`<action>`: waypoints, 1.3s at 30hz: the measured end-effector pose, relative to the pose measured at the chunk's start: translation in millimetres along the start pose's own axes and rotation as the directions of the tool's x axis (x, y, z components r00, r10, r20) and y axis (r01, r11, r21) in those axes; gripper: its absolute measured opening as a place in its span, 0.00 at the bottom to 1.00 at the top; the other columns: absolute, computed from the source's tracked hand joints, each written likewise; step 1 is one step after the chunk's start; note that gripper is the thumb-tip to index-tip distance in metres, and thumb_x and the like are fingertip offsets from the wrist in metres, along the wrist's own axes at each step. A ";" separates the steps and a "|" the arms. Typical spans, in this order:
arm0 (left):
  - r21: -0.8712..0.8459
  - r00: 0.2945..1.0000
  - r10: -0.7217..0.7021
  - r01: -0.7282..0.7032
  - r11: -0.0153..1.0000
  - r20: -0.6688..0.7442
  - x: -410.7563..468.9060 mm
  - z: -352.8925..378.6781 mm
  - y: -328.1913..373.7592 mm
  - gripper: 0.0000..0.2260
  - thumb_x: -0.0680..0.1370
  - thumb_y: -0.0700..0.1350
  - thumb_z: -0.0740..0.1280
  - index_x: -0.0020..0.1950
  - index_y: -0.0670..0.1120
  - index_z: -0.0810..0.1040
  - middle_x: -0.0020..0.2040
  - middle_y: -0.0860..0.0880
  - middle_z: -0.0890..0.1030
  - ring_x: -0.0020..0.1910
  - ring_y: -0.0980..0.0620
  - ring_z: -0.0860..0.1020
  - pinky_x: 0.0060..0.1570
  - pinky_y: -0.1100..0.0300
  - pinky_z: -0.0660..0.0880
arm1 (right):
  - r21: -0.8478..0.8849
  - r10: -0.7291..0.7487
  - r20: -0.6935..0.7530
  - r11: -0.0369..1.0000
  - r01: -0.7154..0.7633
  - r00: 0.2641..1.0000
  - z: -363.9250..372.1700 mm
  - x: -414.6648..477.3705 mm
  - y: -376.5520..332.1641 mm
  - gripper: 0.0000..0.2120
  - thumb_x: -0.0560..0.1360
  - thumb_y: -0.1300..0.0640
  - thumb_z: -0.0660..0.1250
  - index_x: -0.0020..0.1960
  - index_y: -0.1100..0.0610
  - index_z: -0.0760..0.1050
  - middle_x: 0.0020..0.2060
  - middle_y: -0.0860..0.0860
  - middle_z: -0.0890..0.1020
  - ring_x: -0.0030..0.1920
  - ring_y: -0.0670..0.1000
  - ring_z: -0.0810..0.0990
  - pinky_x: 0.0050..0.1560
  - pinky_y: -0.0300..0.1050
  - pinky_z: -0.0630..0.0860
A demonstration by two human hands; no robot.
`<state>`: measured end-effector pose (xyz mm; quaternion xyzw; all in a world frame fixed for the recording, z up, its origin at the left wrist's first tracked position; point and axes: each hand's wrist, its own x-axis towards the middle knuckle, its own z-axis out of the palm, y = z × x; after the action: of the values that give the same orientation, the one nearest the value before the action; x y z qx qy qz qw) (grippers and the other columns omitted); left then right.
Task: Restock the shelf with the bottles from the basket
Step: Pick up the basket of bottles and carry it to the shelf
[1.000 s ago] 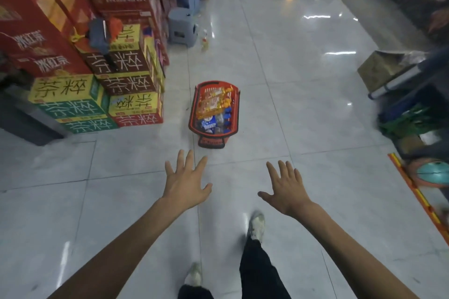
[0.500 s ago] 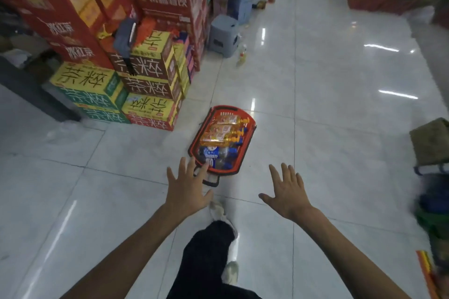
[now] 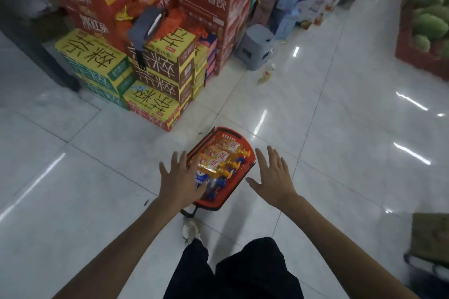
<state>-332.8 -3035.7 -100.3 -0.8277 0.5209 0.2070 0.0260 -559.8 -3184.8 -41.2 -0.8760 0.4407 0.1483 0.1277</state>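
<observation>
Hovering over a red basket (image 3: 228,131) of bottles (image 3: 220,158) on a shop floor (image 3: 340,158).
Holding left hand (image 3: 181,177) and right hand (image 3: 272,177) apart, fingers spread, gripping nothing, seemingly readying to lift.

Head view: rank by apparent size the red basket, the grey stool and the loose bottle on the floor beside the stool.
1. red basket, though it is nearest the camera, so its true size is unsure
2. grey stool
3. loose bottle

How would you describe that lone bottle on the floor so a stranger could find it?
Start at the tall stack of red cartons. At its foot stands a grey stool; the lone bottle is on the white tiles beside it. Unlike the bottles packed in the red basket, it sits alone.
</observation>
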 end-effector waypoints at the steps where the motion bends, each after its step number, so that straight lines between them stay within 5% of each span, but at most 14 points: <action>1: -0.010 1.000 -0.023 0.023 1.000 -0.003 5.2 -1.5 3.8 0.40 0.76 0.71 0.55 0.84 0.54 0.54 0.84 0.42 0.55 0.83 0.37 0.52 0.75 0.29 0.56 | -0.009 -0.031 0.021 0.999 0.031 0.999 -2.7 11.1 5.4 0.42 0.79 0.33 0.59 0.82 0.52 0.44 0.81 0.59 0.50 0.81 0.61 0.47 0.80 0.61 0.49; 10: -0.109 0.914 -0.405 0.405 0.908 0.028 16.3 22.7 52.6 0.38 0.79 0.70 0.57 0.85 0.54 0.53 0.85 0.43 0.53 0.84 0.38 0.50 0.77 0.31 0.54 | -0.118 -0.334 0.182 0.927 0.357 0.925 -3.8 110.7 68.8 0.41 0.78 0.32 0.58 0.81 0.53 0.49 0.80 0.61 0.55 0.80 0.64 0.51 0.79 0.63 0.51; 14: -0.137 0.829 -0.552 0.560 0.817 0.092 16.1 41.7 95.2 0.38 0.80 0.70 0.55 0.85 0.56 0.48 0.85 0.44 0.50 0.84 0.39 0.47 0.78 0.32 0.52 | -0.102 -0.460 0.197 0.869 0.485 0.866 4.2 160.5 89.2 0.42 0.72 0.29 0.54 0.78 0.50 0.50 0.77 0.62 0.59 0.77 0.66 0.60 0.74 0.66 0.62; 22: -0.344 0.663 -0.726 0.734 0.585 0.181 37.6 82.6 135.2 0.40 0.77 0.70 0.60 0.84 0.54 0.52 0.83 0.43 0.59 0.82 0.39 0.57 0.75 0.32 0.61 | -0.125 -0.537 0.318 0.793 0.596 0.781 28.1 224.6 101.3 0.42 0.72 0.31 0.57 0.79 0.48 0.48 0.77 0.60 0.59 0.76 0.64 0.62 0.70 0.67 0.67; 31: -0.556 0.504 -0.803 0.785 0.273 0.318 108.7 180.4 113.7 0.37 0.78 0.63 0.68 0.81 0.50 0.59 0.70 0.43 0.75 0.68 0.42 0.76 0.61 0.41 0.78 | -0.193 -0.484 0.404 0.784 0.590 0.776 93.2 314.3 124.6 0.40 0.79 0.32 0.58 0.82 0.48 0.47 0.81 0.61 0.52 0.81 0.62 0.53 0.78 0.59 0.57; 36: -0.566 0.350 -0.836 0.822 0.058 0.423 153.9 251.2 97.2 0.35 0.78 0.63 0.68 0.80 0.51 0.60 0.66 0.43 0.77 0.63 0.41 0.79 0.55 0.42 0.80 | -0.250 -0.446 0.512 0.740 0.624 0.734 159.1 383.6 142.6 0.42 0.76 0.28 0.51 0.82 0.51 0.51 0.78 0.64 0.58 0.77 0.64 0.62 0.73 0.61 0.65; 39: -0.535 0.267 -0.845 0.844 -0.027 0.464 177.8 292.7 88.5 0.35 0.78 0.62 0.68 0.79 0.51 0.58 0.65 0.41 0.77 0.61 0.38 0.81 0.53 0.39 0.80 | -0.210 -0.426 0.528 0.773 0.599 0.735 206.1 424.0 143.6 0.38 0.79 0.39 0.61 0.82 0.53 0.52 0.76 0.64 0.63 0.73 0.66 0.68 0.66 0.62 0.72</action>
<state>-436.4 -3151.7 -418.0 -0.9026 -0.2173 0.3282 -0.1742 -465.9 -3506.3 -402.8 -0.9124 0.0990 0.3850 0.0971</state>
